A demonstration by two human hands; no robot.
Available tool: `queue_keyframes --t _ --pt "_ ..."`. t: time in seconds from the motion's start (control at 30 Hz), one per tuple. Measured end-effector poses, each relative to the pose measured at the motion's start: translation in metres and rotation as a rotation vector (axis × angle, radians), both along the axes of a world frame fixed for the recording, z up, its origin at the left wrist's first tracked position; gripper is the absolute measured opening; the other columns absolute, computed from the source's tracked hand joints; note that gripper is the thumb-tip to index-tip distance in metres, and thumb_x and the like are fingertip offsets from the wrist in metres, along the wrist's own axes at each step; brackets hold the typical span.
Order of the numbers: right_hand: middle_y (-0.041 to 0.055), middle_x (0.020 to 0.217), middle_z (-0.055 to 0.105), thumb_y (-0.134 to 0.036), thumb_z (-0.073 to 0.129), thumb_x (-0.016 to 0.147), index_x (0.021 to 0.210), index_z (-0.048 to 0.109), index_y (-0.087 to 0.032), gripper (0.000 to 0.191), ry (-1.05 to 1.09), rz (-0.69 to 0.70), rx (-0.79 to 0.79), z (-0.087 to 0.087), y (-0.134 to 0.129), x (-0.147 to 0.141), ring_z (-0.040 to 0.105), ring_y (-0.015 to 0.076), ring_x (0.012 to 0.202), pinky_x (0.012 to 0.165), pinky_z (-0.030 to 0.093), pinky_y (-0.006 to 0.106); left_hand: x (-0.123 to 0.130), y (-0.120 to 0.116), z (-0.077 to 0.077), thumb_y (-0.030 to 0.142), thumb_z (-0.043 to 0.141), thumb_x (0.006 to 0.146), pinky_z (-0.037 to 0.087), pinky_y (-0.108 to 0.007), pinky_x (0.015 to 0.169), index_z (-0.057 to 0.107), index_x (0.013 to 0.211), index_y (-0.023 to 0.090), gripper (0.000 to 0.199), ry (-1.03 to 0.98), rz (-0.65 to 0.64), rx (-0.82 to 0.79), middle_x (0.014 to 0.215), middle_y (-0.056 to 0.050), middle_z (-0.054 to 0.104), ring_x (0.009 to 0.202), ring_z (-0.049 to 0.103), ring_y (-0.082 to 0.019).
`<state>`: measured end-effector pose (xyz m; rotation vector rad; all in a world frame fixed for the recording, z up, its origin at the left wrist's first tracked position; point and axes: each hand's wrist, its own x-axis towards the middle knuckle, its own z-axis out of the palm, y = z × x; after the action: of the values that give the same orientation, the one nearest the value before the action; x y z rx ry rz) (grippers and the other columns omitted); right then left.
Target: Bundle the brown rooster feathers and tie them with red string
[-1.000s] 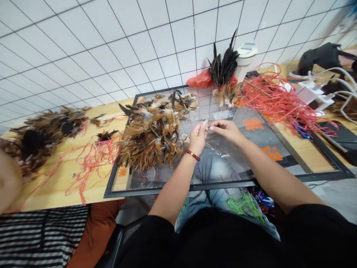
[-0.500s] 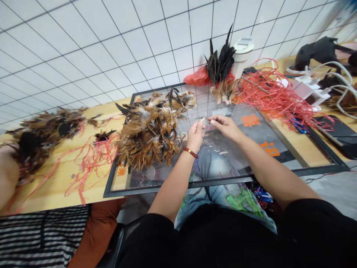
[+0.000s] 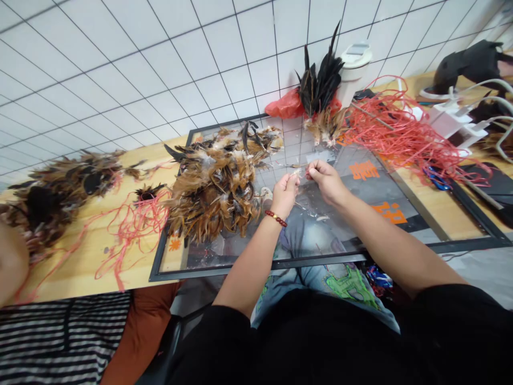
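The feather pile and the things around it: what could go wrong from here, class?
The left hand might brush the brown feather pile beside it and scatter feathers. The small pale piece at that hand's fingertips might slip from so fine a pinch. Pulling one strand from the red tangle could snag the white plugs beside it.
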<state>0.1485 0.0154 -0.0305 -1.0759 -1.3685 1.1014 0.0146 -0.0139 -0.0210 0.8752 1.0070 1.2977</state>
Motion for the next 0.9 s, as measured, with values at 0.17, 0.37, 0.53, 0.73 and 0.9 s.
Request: queue_keyframes --t 0.17,0.37,0.53,0.73,0.9 --pt "0.0008 0.078 0.042 -0.051 0.056 0.073 0.079 0.031 -0.027 0.035 0.096 -0.097 -0.085 0.003 0.009 0.012 0.041 0.0179 0.068 0.069 0.04 0.033 -0.002 0.004 0.006 0.031 0.067 0.096 0.025 -0.018 0.048 0.049 0.065 0.017 0.038 -0.04 0.051 -0.097 0.056 0.007 0.038 0.045 0.029 -0.002" --pt "-0.0005 0.074 0.04 -0.052 0.058 0.076 0.078 0.037 -0.027 0.032 0.043 -0.212 0.036 0.006 0.016 0.031 0.04 0.0173 0.066 0.066 0.037 0.032 -0.009 0.006 0.018 0.03 0.065 0.098 0.025 -0.018 0.047 0.047 0.066 0.017 0.038 -0.112 0.153 -0.124 0.058 0.007 0.042 0.044 0.03 -0.002" --pt "0.0006 0.076 0.05 -0.046 0.064 0.08 0.077 0.05 -0.025 0.025 -0.08 -0.063 0.156 0.01 -0.001 0.014 0.05 0.0182 0.076 0.077 0.042 0.034 0.0 -0.004 0.016 0.022 0.06 0.1 0.027 -0.019 0.047 0.054 0.067 0.015 0.033 -0.05 -0.097 -0.108 0.06 0.005 0.05 0.044 0.036 -0.003" --pt "0.0003 0.076 0.05 -0.035 0.061 0.079 0.075 0.051 -0.024 0.015 -0.128 -0.004 0.119 0.001 -0.004 0.005 0.048 0.018 0.077 0.078 0.043 0.034 0.004 -0.003 0.014 0.022 0.068 0.095 0.03 -0.016 0.047 0.055 0.063 0.014 0.036 -0.07 -0.058 -0.152 0.056 0.005 0.048 0.046 0.035 -0.002" --pt "-0.0013 0.072 0.043 -0.026 0.057 0.08 0.075 0.043 -0.025 0.015 0.112 -0.082 -0.032 0.0 0.003 -0.001 0.043 0.0157 0.067 0.071 0.042 0.031 -0.001 0.0 0.018 0.019 0.059 0.1 0.028 -0.016 0.046 0.052 0.062 0.014 0.039 -0.183 0.008 -0.2 0.053 0.005 0.042 0.045 0.03 -0.003"
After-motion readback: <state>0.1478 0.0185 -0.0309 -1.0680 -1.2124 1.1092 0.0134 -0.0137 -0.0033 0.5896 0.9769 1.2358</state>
